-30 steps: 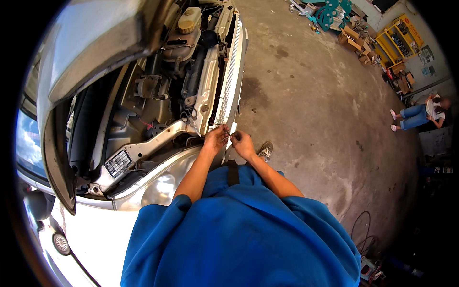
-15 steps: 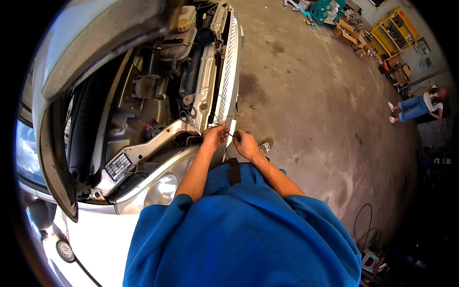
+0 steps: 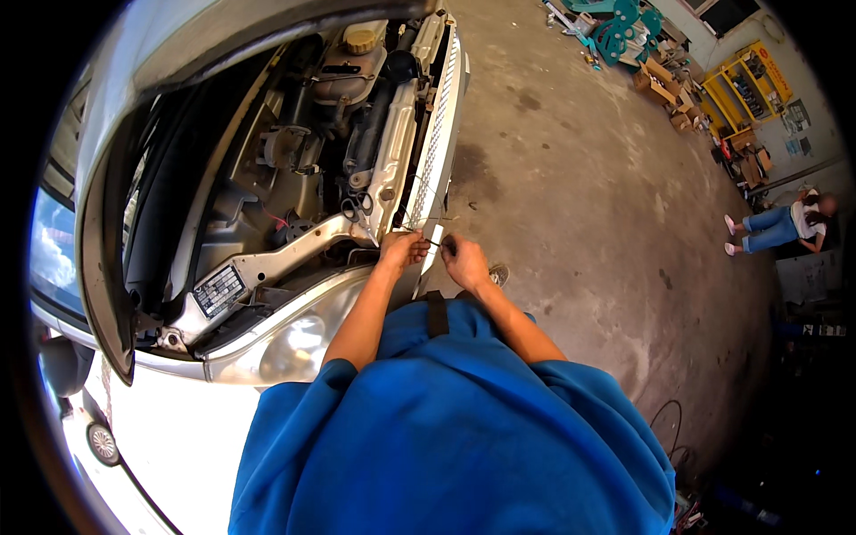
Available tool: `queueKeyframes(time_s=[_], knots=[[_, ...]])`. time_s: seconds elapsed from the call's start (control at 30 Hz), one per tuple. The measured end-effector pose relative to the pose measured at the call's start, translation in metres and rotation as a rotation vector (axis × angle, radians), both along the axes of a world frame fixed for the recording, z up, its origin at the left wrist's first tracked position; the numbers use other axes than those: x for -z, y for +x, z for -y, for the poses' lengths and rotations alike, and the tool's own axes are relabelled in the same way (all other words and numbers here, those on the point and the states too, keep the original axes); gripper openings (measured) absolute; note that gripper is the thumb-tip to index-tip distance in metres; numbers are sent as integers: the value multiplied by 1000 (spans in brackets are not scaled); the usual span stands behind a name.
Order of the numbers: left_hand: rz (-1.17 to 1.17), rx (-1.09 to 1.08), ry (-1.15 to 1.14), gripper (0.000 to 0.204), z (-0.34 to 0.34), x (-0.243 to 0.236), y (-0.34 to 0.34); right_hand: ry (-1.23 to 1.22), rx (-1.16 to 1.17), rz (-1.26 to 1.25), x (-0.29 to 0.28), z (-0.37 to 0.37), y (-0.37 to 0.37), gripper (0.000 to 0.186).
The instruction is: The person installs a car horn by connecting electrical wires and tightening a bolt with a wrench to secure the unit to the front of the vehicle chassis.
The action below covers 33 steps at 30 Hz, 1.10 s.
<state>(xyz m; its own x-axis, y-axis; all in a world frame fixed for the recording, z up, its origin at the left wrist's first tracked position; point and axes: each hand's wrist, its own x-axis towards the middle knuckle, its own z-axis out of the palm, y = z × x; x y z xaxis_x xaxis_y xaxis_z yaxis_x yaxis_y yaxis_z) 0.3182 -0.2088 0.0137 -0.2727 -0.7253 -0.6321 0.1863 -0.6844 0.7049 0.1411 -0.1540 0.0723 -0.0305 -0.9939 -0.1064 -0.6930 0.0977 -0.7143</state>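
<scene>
While the white car [image 3: 169, 446] fills the left half of the view with its hood [image 3: 107, 178] raised, the open engine bay [image 3: 285, 178] shows a dark cover, hoses and a pale reservoir with a yellowish cap [image 3: 361, 37] near the top. A silver crossbeam [image 3: 285, 259] runs along the front of the bay above the clear headlight [image 3: 294, 343], and the mesh grille [image 3: 437, 134] stands along the bay's right edge. To the right lies the stained concrete floor [image 3: 580, 205], with yellow shelving [image 3: 749, 89] and cardboard boxes at the far wall and another person [image 3: 785, 227] well apart from the car.

Both bare forearms rise from the blue garment [image 3: 446, 428] at the lower edge and come together at the front corner of the car, just beside the lower end of the grille. The left hand [image 3: 401, 250] is bent at the wrist, knuckles up, its grip closed on one end of a thin wire [image 3: 428, 239]. The right hand [image 3: 464, 261] sits close beside it, fingers curled, grip pinched shut on the other end of the same wire. The short dark wire spans the small gap between the two hands, right at the edge of the grille; further thin strands show against the floor just above the hands.
</scene>
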Motion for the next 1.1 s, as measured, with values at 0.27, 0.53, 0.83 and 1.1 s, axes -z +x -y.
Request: queueKeyframes(time_s=[0.27,0.53,0.83,1.1], knots=[[-17,-45,-38,22,-2,2,1,68,-7,101,11,-3,2,23],[-99,-105,63,23,-3,8,2,62,-19,77,9,-5,4,24],[-142,-95,101,25,-3,7,5,-38,-78,-22,-4,2,2,21],[-191,-91,93,25,-1,9,3,-42,-81,-23,-6,4,2,19]])
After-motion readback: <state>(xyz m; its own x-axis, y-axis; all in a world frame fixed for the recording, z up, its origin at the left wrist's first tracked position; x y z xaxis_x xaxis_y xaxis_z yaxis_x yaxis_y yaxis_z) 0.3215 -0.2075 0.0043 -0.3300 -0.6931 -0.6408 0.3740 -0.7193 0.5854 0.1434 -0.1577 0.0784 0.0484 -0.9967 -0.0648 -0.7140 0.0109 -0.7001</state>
